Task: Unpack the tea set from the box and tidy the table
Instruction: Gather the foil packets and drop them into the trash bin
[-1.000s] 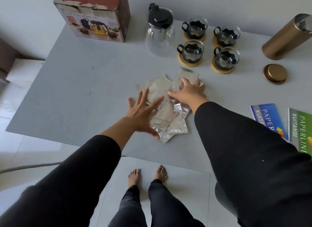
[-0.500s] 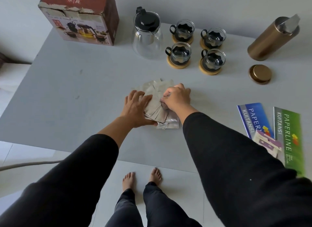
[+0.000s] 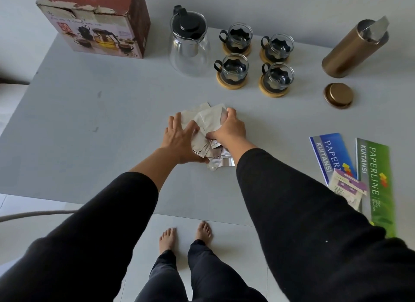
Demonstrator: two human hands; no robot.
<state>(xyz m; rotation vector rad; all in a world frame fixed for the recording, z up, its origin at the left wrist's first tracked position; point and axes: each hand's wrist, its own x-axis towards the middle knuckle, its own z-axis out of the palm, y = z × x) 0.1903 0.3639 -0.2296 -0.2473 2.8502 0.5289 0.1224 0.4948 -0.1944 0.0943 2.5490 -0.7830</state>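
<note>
Bare feet [image 3: 185,236] stand on the tiled floor just under the near edge of the grey table [image 3: 89,122], with black trouser legs below them. Two arms in black sleeves reach out over the tabletop. Between the hands lies a bunch of silvery foil sachets [image 3: 207,124], pressed together into a rough stack at the middle of the table. The left hand [image 3: 179,142] lies against the stack's left side, fingers spread and curled lightly over the packets, thumb tucked beneath the near edge. The right hand [image 3: 229,128] is closed around the right side of the stack, fingers wrapped over its far edge; a few sachets stick out loose at the near end.

Off to the right, near the table's edge, sit a blue receipt book [image 3: 330,153] and a green receipt book [image 3: 375,178], side by side, with a small purple-and-white packet [image 3: 347,187] lying across both.

Farther back, a gold lid [image 3: 338,95] rests flat, apart from the gold canister [image 3: 352,50] behind it, which stands open with a foil pouch poking out. Four glass cups [image 3: 253,59] on wooden coasters form a square beside the glass teapot [image 3: 189,43] with its black lid. At the far left corner stands the torn red tea set box [image 3: 98,25].
</note>
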